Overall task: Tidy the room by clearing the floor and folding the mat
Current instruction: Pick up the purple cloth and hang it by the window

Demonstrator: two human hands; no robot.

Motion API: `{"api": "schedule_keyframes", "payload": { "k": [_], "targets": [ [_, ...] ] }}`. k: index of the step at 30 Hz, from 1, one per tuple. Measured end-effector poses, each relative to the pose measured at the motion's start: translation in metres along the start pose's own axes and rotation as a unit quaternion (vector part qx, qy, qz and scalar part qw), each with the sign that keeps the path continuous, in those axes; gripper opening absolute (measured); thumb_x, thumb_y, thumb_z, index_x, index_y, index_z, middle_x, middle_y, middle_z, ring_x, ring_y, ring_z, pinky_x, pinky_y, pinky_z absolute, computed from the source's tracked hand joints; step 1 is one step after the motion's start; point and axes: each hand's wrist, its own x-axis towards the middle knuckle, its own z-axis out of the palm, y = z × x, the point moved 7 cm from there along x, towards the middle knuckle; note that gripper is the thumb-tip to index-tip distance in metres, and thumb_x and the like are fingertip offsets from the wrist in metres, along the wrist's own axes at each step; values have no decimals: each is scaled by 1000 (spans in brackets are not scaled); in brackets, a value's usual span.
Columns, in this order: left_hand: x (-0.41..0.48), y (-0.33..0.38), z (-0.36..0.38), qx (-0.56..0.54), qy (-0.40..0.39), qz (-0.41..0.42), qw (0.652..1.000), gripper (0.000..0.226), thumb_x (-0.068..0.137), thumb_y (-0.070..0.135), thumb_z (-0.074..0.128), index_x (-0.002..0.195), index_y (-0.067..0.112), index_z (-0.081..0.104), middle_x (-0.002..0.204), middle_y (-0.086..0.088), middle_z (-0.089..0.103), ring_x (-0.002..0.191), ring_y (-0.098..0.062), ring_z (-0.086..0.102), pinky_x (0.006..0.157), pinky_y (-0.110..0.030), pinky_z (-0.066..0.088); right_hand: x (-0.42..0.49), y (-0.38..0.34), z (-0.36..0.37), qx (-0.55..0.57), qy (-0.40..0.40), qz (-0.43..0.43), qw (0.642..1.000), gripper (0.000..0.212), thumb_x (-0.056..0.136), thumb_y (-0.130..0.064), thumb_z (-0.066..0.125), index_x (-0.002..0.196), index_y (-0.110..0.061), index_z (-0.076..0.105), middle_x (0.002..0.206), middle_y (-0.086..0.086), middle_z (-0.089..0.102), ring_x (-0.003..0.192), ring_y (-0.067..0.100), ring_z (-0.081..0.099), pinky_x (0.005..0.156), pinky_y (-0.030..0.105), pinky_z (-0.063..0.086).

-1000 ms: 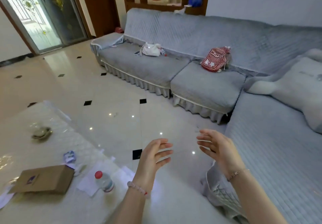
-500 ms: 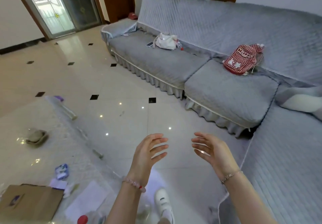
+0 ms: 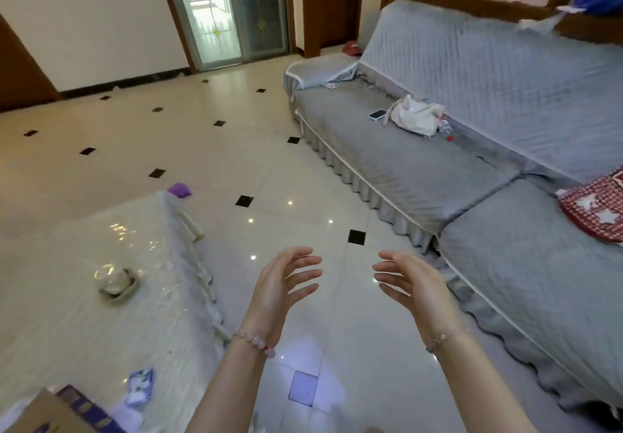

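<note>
- Left hand (image 3: 283,284) and right hand (image 3: 413,286) both raised over the floor (image 3: 209,156), palms facing each other, a gap between them.
- Grip on both: fingers apart and loosely curled, holding nothing, touching nothing.
- Bead bracelet (image 3: 254,340) on left wrist, thin chain bracelet (image 3: 445,337) on right wrist.
- Floor: glossy pale tiles with small black insets, bare under the hands. Purple item (image 3: 179,190) lies on it just past the worktop's far corner.
- Mat: can't tell which item it is; nothing clearly a mat in view.
- Worktop (image 3: 67,297) at left under a clear cover; on it a small dish with a glass piece (image 3: 118,284), a blue-white packet (image 3: 141,387), a cardboard box (image 3: 50,414) at the near edge.
- Grey covered sofa (image 3: 455,169) at right. On its seat: phone (image 3: 377,115), white bag (image 3: 416,118) just beside it, small bottle (image 3: 445,127) touching the bag, red checked bag (image 3: 598,210) at far right edge.
</note>
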Motion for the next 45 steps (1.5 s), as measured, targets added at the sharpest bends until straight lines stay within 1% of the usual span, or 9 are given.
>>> {"api": "schedule_keyframes", "payload": {
  "k": [4,8,13,17,21,25,33,39,45],
  "targets": [
    [52,15,-31,-18,73,10,997,30,98,25,38,103,11,64,100,-6,70,90,-20,67,80,-34,54,81,-6,54,-20,-64,26,997,20,92,-17,52,89,-9,70,80,6,71,76,19,66,73,28,53],
    [115,42,-43,-27,132,29,991,28,97,24,40,101,12,64,99,-5,70,90,-20,67,83,-35,53,161,-26,112,-36,-142,29,989,20,93,-17,51,89,-10,69,79,5,70,77,19,66,75,30,53],
    [199,88,-47,-48,182,54,981,26,97,23,42,98,12,65,95,-4,70,89,-20,67,84,-36,53,260,-70,165,-52,-203,28,977,22,94,-16,50,90,-9,70,77,3,71,77,19,66,76,30,53],
    [257,112,-53,-64,211,57,974,26,97,24,42,100,12,65,95,-4,71,90,-20,68,83,-36,54,325,-94,201,-57,-219,43,973,21,93,-17,50,87,-12,70,75,2,70,75,16,66,74,29,53],
    [314,124,-67,-81,222,50,971,26,97,24,41,100,12,65,94,-3,72,90,-21,67,87,-39,52,373,-90,237,-70,-239,75,966,21,92,-16,50,88,-11,70,78,4,69,74,16,66,73,29,52],
    [377,137,-100,-93,232,45,967,29,97,25,39,100,12,64,96,-4,71,92,-22,67,89,-40,52,427,-86,282,-77,-248,101,961,22,92,-16,49,89,-9,70,78,5,70,73,17,66,75,30,53],
    [505,206,-202,-165,264,59,948,35,99,29,36,104,9,64,100,-9,71,92,-23,67,83,-38,53,537,-99,440,-137,-290,110,941,26,93,-17,46,89,-9,70,78,5,70,74,17,67,75,30,53],
    [585,282,-261,-130,268,84,951,35,99,31,36,101,12,64,96,-5,72,88,-18,68,85,-37,53,601,-112,552,-146,-316,106,931,27,94,-18,44,93,-8,69,79,5,70,73,16,67,74,30,53],
    [638,300,-317,-166,314,75,932,35,99,31,36,104,10,64,99,-7,71,90,-21,67,83,-37,52,661,-103,631,-158,-333,133,920,28,95,-19,43,93,-7,68,84,9,69,80,21,65,83,35,52]
  ]
}}
